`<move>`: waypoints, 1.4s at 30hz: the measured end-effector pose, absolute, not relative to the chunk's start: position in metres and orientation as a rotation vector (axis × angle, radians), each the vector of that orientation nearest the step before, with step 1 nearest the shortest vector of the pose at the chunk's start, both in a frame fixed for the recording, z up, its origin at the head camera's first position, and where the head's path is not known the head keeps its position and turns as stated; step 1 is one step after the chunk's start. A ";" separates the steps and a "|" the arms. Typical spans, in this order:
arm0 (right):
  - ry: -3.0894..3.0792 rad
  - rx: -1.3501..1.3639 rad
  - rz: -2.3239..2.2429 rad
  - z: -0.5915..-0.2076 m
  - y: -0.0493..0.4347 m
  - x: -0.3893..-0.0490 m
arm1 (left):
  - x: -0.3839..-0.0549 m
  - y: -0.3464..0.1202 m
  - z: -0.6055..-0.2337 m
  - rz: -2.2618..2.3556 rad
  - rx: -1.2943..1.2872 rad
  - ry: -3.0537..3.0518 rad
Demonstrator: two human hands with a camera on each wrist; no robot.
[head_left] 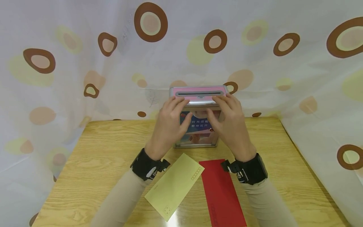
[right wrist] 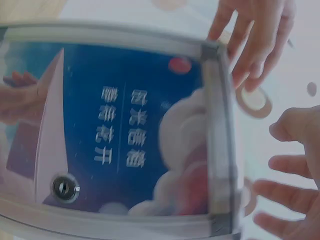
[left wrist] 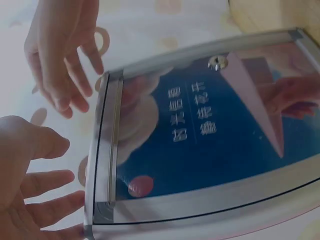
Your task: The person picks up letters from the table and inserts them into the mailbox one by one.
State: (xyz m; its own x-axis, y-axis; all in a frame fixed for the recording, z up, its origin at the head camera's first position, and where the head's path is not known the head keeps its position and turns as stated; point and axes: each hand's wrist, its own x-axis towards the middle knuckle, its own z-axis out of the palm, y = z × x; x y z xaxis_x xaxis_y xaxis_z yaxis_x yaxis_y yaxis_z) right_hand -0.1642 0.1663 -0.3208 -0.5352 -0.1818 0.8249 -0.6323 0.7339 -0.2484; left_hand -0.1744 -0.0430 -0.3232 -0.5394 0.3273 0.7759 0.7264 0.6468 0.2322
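A pink-topped, silver-edged letter box (head_left: pixel 198 138) stands near the table's back edge, with a slot (head_left: pixel 199 93) along its top. Its blue picture front carries white characters and a round lock (right wrist: pixel 65 188). My left hand (head_left: pixel 169 121) is at the box's upper left, fingers spread and loosely bent. At the upper right is my right hand (head_left: pixel 232 126), posed the same way. Both wrist views show nothing between the fingers. Whether any fingertips touch the box's top, I cannot tell. Nearer me lie a yellow envelope (head_left: pixel 174 187) and a red envelope (head_left: pixel 222 195), both flat.
The wooden table (head_left: pixel 107 151) extends to both sides of the box. Behind it and along its sides hangs a white patterned cloth (head_left: pixel 170 63). Black straps with small cameras are on both wrists.
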 end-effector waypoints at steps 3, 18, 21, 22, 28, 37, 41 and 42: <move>-2.080 0.637 0.686 -0.321 0.163 -0.149 | -0.163 -0.043 -0.330 -0.656 -0.805 -2.134; -2.329 0.578 0.752 -0.352 0.158 -0.079 | -0.096 -0.059 -0.384 -0.534 -0.803 -2.244; -2.405 0.553 0.770 -0.361 0.162 -0.077 | -0.086 -0.065 -0.395 -0.505 -0.784 -2.353; -2.440 0.543 0.773 -0.365 0.163 -0.076 | -0.083 -0.067 -0.400 -0.487 -0.774 -2.396; -2.725 0.464 0.753 -0.402 0.159 -0.067 | -0.065 -0.079 -0.430 -0.403 -0.685 -2.657; -2.962 0.319 0.715 -0.454 0.155 -0.059 | -0.046 -0.093 -0.464 -0.439 -0.557 -2.910; -3.014 0.251 0.719 -0.465 0.155 -0.058 | -0.042 -0.103 -0.475 -0.501 -0.493 -2.999; -3.024 0.235 0.726 -0.467 0.155 -0.058 | -0.041 -0.106 -0.478 -0.522 -0.472 -3.022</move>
